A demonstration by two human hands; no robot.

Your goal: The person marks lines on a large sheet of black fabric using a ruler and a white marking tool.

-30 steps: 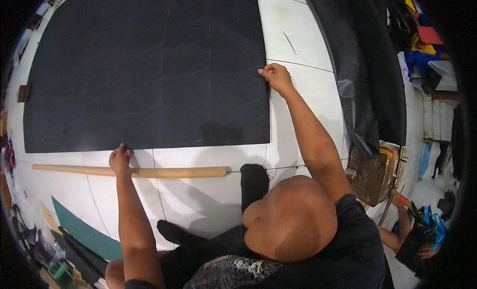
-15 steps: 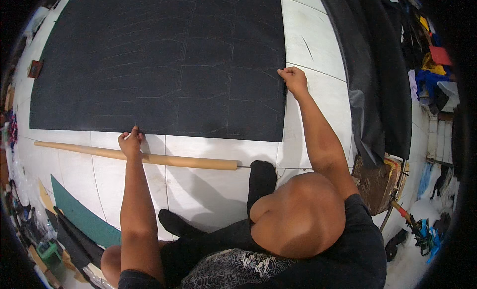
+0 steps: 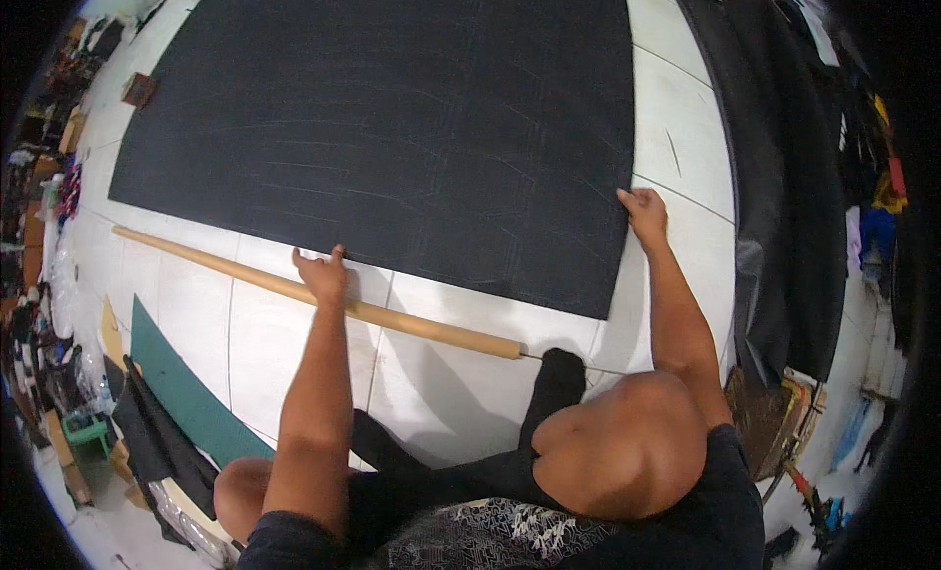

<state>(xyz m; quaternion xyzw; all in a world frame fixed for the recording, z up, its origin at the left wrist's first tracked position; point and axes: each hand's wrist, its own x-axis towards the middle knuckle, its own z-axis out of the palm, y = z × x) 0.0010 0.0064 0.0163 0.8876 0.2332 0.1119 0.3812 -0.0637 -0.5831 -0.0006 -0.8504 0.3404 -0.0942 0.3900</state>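
A large black sheet (image 3: 392,109) with thin pale lines drawn over it lies flat on white floor tiles. My left hand (image 3: 323,276) is at its near edge, thumb and forefinger spread apart, with a fingertip at the edge. On the right edge, near the corner, my right hand (image 3: 647,220) is closed, its thumb and fingers pinching the sheet's border. Under my left wrist runs a long tan cardboard tube (image 3: 421,323), lying on the floor nearly parallel to the near edge. A thin rod sticks out of the tube's right end.
Black rolled material (image 3: 784,178) stretches along the right. A small brown block (image 3: 138,90) sits by the sheet's left edge. Green sheeting (image 3: 186,389) and a green stool (image 3: 86,435) are at the lower left. A brown worn block (image 3: 760,413) stands right of my knee.
The view has turned, so the sheet and tube look tilted and shifted right. My left hand's fingers have spread from a pinch and it is farther along the near edge. My right hand stays at the right edge.
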